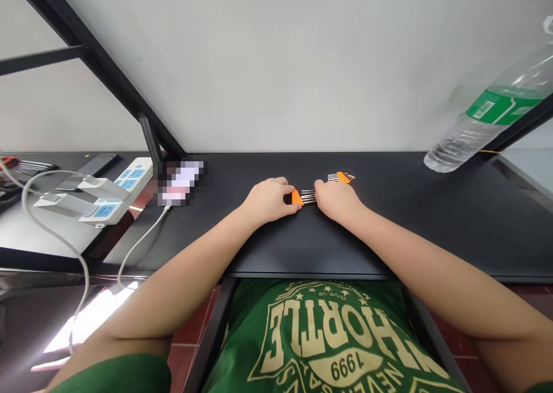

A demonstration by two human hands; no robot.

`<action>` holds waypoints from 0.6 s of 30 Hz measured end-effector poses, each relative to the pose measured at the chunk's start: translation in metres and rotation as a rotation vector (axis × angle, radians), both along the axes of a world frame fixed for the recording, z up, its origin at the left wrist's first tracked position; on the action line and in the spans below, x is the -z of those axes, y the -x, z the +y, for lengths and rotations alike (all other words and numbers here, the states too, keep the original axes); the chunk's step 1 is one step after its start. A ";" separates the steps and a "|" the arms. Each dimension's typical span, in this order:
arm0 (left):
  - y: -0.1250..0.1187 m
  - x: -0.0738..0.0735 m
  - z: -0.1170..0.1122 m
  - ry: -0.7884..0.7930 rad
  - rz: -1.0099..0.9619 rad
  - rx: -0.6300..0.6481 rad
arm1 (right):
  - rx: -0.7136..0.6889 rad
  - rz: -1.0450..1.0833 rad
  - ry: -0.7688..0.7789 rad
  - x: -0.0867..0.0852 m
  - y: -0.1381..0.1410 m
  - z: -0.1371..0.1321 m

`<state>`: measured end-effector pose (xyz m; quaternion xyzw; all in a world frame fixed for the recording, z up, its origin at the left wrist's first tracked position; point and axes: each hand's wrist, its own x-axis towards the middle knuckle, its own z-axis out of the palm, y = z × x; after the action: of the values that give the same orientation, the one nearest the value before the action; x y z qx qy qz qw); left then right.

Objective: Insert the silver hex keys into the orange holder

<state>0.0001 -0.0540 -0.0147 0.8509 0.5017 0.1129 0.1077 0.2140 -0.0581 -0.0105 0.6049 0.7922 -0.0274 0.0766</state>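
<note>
My left hand point(271, 199) pinches an orange triangular holder point(296, 198) between thumb and fingers, low over the black table point(276, 243). Several thin silver metal rods point(308, 196) run from that holder toward my right hand point(338, 200). My right hand is closed around the far side of the rods; its fingers hide their ends. Just behind my right hand lies a second orange holder point(344, 177) with several thin rods through it, some with reddish-brown ends. The exact kind of rods is too small to tell.
A tilted-looking plastic water bottle point(458, 139) with a green label stands at the right. On the left are a blurred phone point(179, 182) on a white charging cable point(144, 240) and a white power strip point(125, 188) with chargers. A black frame post point(149, 136) rises beside them.
</note>
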 end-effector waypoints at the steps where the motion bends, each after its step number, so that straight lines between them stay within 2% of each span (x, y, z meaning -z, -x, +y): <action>1: 0.003 -0.002 0.001 0.008 0.010 0.000 | 0.013 0.001 0.000 0.000 -0.001 0.001; 8: 0.019 -0.008 0.010 0.042 0.014 -0.041 | 0.055 0.028 -0.023 0.000 -0.007 0.003; 14: 0.019 -0.006 0.010 0.053 -0.006 -0.039 | 0.042 0.029 -0.067 0.000 -0.010 -0.003; 18: 0.019 -0.005 0.009 0.050 -0.010 -0.047 | 0.056 0.046 -0.058 -0.007 -0.017 -0.010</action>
<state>-0.0189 -0.0446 -0.0093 0.8352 0.5238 0.1072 0.1289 0.2305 -0.0684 -0.0030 0.6280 0.7769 -0.0204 0.0403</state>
